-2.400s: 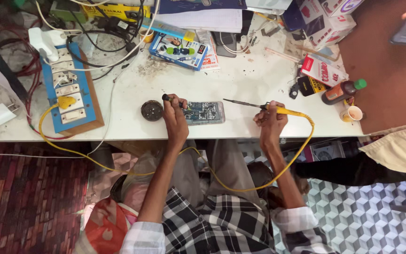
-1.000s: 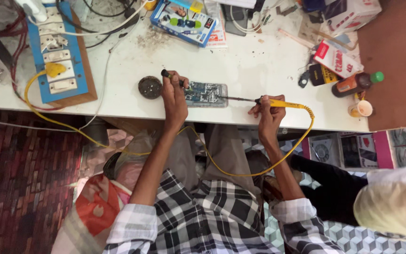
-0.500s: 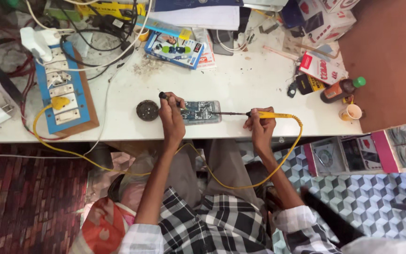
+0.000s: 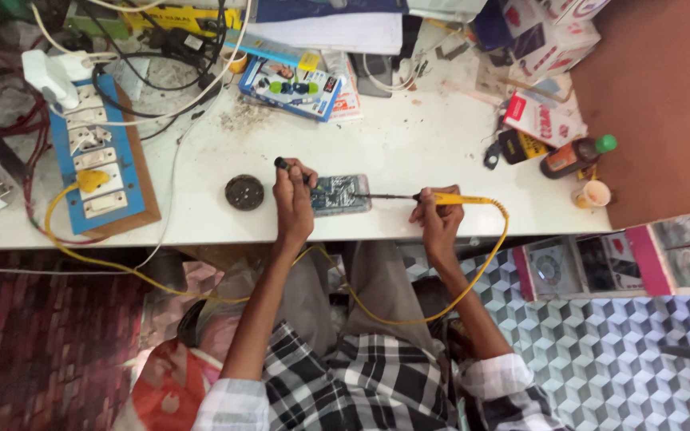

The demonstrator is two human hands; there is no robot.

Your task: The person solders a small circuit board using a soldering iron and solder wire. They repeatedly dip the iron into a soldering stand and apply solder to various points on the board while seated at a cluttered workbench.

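Both hands work at the near edge of a white workbench (image 4: 409,152). Closed around the yellow handle of a soldering iron (image 4: 433,197), the right hand (image 4: 438,219) holds the tool level, its thin dark tip pointing left and reaching the right edge of a small circuit board (image 4: 340,194). That board lies flat on the bench between the two hands, just right of the left hand (image 4: 292,203), which rests against its left end. The left hand is curled around a slim dark tool (image 4: 283,164) whose rounded end pokes up past the fingers; what kind of tool it is cannot be told.

From the iron's handle a yellow cord (image 4: 473,279) loops down over the bench edge, across the person's lap and back up to a yellow plug on a blue switch-and-socket board (image 4: 101,172) at the left of the bench. Just left of the left hand sits a round dark tin (image 4: 244,192). Farther back lies a blue blister pack (image 4: 293,86) among cables and papers. At the right end stand a brown bottle with a green cap (image 4: 575,155) and a small cup (image 4: 592,194).
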